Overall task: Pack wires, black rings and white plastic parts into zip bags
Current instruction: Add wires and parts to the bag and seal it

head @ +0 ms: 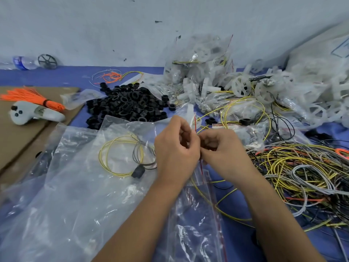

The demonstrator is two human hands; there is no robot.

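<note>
Both hands meet mid-worktop: left hand (174,148) and right hand (221,148) each pinch the red-striped top of a clear zip bag (196,214), between the black ring pile (128,106) and tangled wires (302,173).

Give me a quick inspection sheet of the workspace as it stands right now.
Surface: blue table top, brown cardboard sheet at left.
Job's things: heap of black plastic rings; pile of white plastic wheel parts; tangled yellow, grey and black wires; clear zip bag with red seal strip below the hands; packed clear bag holding coiled wires.
Clutter: orange wire bundle, grey handheld controller, plastic water bottle.
Hands: left hand and right hand both pinching the zip bag's mouth.
Cables: loose, spreading across the right side.
Surroundings: pale blue wall, scuffed.
</note>
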